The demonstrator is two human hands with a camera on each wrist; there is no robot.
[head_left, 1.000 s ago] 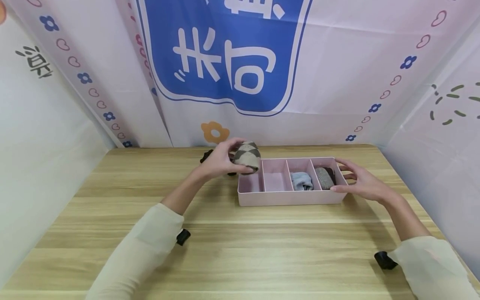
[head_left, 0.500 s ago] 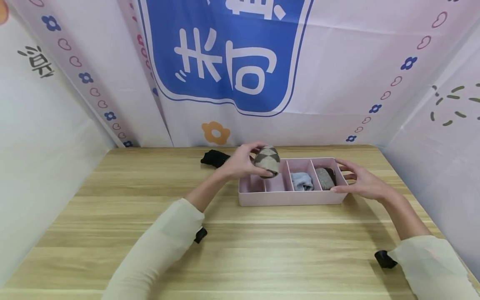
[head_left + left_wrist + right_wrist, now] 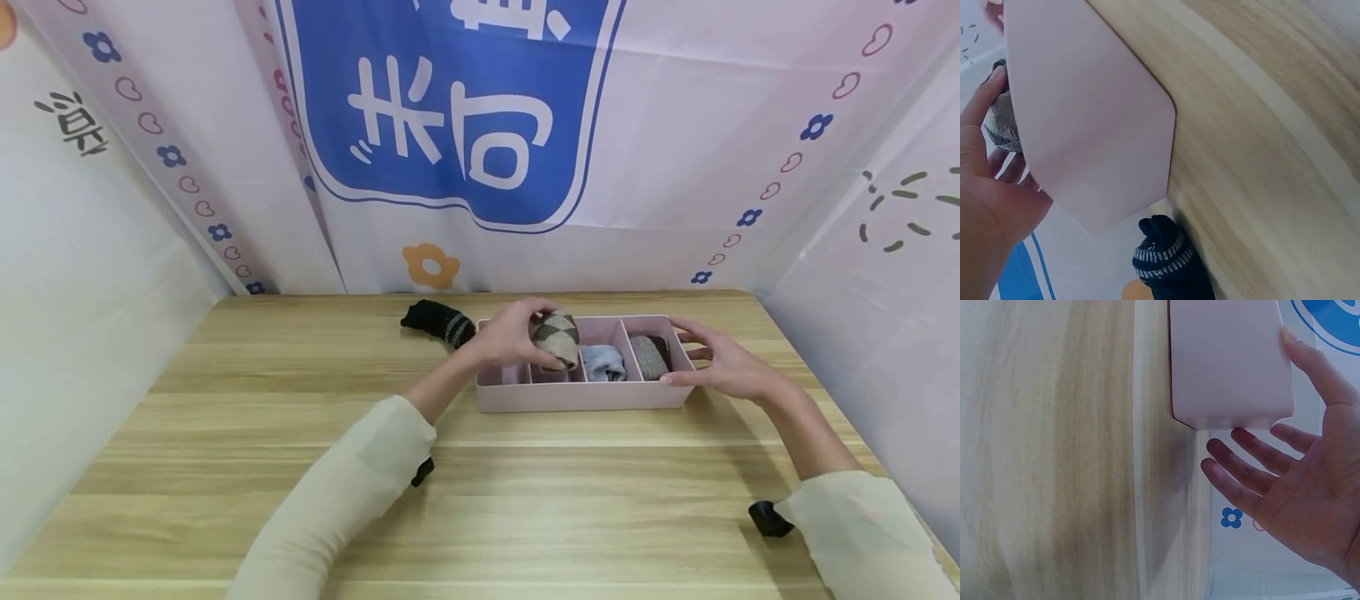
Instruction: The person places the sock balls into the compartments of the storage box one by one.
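My left hand (image 3: 513, 335) grips a rolled sock (image 3: 558, 337) with a beige and brown diamond pattern. It holds the sock at the second compartment from the left of a pink divided box (image 3: 581, 398); the sock's underside is hidden behind the front wall. A rolled light blue sock (image 3: 603, 363) lies in the third compartment, and a grey-brown sock roll (image 3: 649, 357) in the rightmost one. My right hand (image 3: 716, 362) rests against the box's right end, thumb at the rim and fingers spread, as the right wrist view also shows.
A black sock (image 3: 438, 322) with white bands lies on the wooden table (image 3: 525, 500), behind the box's left end. A printed cloth backdrop (image 3: 645, 167) rises at the table's back edge, with white cloth along both sides.
My left hand has moved right and lower with the patterned sock, from the box's left end to the second compartment. The black sock has come into fuller view. My right hand stays put.
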